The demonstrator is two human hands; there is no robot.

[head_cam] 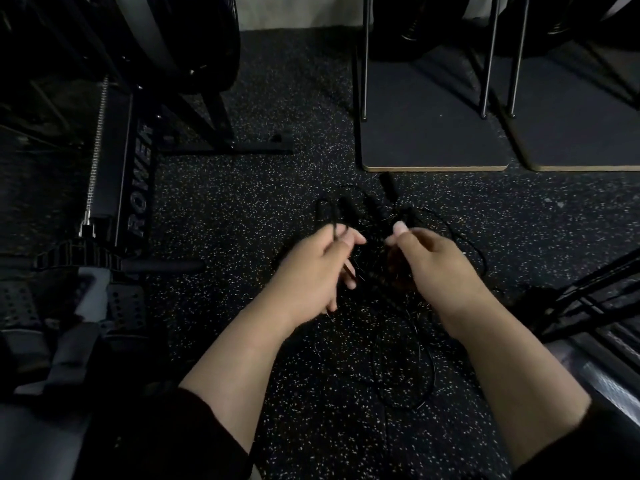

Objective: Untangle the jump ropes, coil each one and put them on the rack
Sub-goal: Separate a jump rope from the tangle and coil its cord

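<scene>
Speckled black rubber floor [242,209] carries a rowing machine [138,174] at left. Left hand [311,268] pinches a cord. Jump ropes [377,220] lie tangled between both hands, handles pointing away. Right hand [429,261] pinches another strand.

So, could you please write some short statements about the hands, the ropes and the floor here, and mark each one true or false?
1. The jump ropes lie tangled on the speckled floor. True.
2. The left hand pinches a thin black cord. True.
3. The right hand rests flat on the floor. False: it is raised over the tangle, fingers curled at a cord.
4. A rowing machine stands on the person's right. False: it is on the left.
5. The ropes are already coiled. False: they are in a loose heap.
</scene>
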